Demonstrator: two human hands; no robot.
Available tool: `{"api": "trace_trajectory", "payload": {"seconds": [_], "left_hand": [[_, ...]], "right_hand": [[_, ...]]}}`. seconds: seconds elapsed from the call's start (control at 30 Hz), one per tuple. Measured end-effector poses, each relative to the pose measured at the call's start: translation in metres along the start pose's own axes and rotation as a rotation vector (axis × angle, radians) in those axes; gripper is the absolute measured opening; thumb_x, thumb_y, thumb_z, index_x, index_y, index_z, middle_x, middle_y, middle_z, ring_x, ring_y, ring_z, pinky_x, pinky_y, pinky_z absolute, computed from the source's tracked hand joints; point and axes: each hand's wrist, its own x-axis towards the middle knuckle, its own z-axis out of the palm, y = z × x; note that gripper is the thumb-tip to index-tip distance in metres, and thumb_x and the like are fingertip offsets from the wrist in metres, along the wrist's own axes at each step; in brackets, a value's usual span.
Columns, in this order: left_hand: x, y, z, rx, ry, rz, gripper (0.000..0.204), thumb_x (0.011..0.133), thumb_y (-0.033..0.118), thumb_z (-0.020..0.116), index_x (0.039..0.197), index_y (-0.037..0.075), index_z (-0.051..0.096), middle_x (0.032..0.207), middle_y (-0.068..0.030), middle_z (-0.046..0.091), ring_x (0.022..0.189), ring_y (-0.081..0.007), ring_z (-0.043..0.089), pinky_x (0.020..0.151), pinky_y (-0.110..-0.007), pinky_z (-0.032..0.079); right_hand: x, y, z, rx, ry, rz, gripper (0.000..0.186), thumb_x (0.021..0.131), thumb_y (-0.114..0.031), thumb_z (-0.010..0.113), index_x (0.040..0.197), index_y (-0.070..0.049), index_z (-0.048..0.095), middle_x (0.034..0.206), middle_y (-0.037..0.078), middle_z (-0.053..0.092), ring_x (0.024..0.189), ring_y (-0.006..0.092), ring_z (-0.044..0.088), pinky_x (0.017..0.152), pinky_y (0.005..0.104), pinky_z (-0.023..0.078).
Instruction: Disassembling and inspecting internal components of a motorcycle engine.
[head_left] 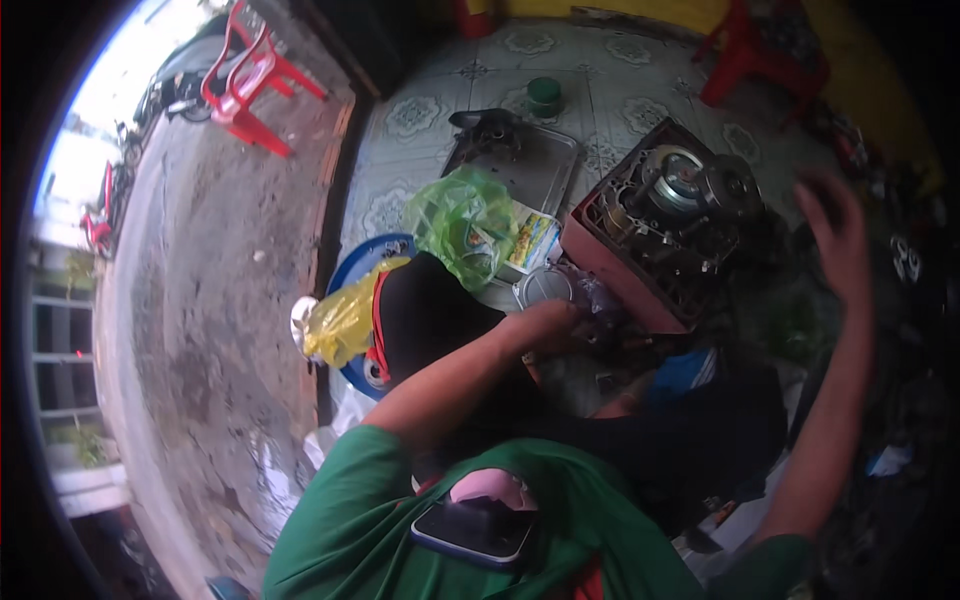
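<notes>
"Where was the round metal cover [546, 287] seen?"

"It was seen just beside the near left side of the red plastic crate [620, 275]. Its lower edge was overlapped by the left hand [553, 322]."

"Was it gripped?"

"That could not be told, since the left grip was hidden by the back of the hand. The right grip was open: the right hand [843, 240] was held up to the right of the crate, fingers parted, and nothing was seen in it."

"Which step was judged to be in hand?"

"The cover was apparently being handled next to the motorcycle engine [680, 185]. For the next move, a sure hold on the cover and the free right hand seemed to be called for."

"What was held by the crate?"

"The engine was borne there, its upper parts exposed above the rim."

"And the other containers?"

"Small metal parts [398, 248] were held in the blue basin [352, 268], which was partly covered by a yellow plastic bag [345, 325]. The contents of the green plastic bag [460, 215] could not be made out. Farther off, a dark metal part [485, 132] was carried by the metal tray [550, 165]."
</notes>
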Motion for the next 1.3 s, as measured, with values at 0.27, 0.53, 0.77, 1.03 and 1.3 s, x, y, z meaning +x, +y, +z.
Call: {"api": "trace_trajectory", "payload": {"seconds": [0.27,0.53,0.77,1.03,1.3], "left_hand": [[-0.002,0.049,-0.065,-0.095,0.507,0.022,0.043,0.077,0.021,0.077,0.116,0.004,0.065,0.099,-0.0166,0.07,0.094,-0.0315,0.068,0.083,-0.039,0.052],[0.014,0.1,-0.161,-0.775,0.875,0.073,0.033,0.092,0.032,0.067,0.101,0.001,0.068,0.079,0.002,0.06,0.069,-0.011,0.054,0.066,-0.024,0.044],[0.055,0.102,-0.14,-0.583,0.748,0.241,0.029,0.091,0.022,0.068,0.101,-0.006,0.067,0.084,-0.0085,0.071,0.079,-0.0115,0.063,0.072,-0.027,0.051],[0.066,0.079,-0.144,-0.491,0.671,0.168,0.025,0.09,0.016,0.071,0.102,-0.005,0.066,0.086,-0.0067,0.07,0.08,-0.0097,0.062,0.072,-0.026,0.05],[0.067,0.069,-0.151,-0.65,0.759,0.02,0.025,0.093,0.023,0.068,0.096,-0.003,0.069,0.075,-0.0015,0.068,0.065,-0.0062,0.057,0.059,-0.024,0.045]], "right_hand": [[-0.104,0.209,-0.041,-0.125,-0.247,0.609,0.04,0.095,-0.033,0.064,0.122,-0.003,0.062,0.103,0.004,0.067,0.094,0.0129,0.062,0.085,0.0284,0.049],[-0.176,0.221,0.053,-0.382,-1.203,0.49,0.046,0.088,-0.03,0.068,0.123,-0.001,0.058,0.114,0.016,0.067,0.095,0.0256,0.067,0.085,0.0364,0.052],[-0.217,0.294,0.23,-0.297,-0.759,0.446,0.045,0.093,-0.028,0.059,0.133,-0.007,0.053,0.115,0.021,0.065,0.107,0.0357,0.063,0.092,0.0424,0.05],[-0.264,0.332,0.268,-0.322,-0.388,0.733,0.043,0.091,-0.037,0.061,0.124,-0.009,0.058,0.111,0.022,0.066,0.104,0.0403,0.062,0.089,0.0466,0.05],[-0.261,0.295,0.278,-0.45,-0.379,0.469,0.028,0.086,-0.023,0.066,0.108,-0.007,0.059,0.107,0.015,0.064,0.101,0.037,0.06,0.086,0.0476,0.049]]}}
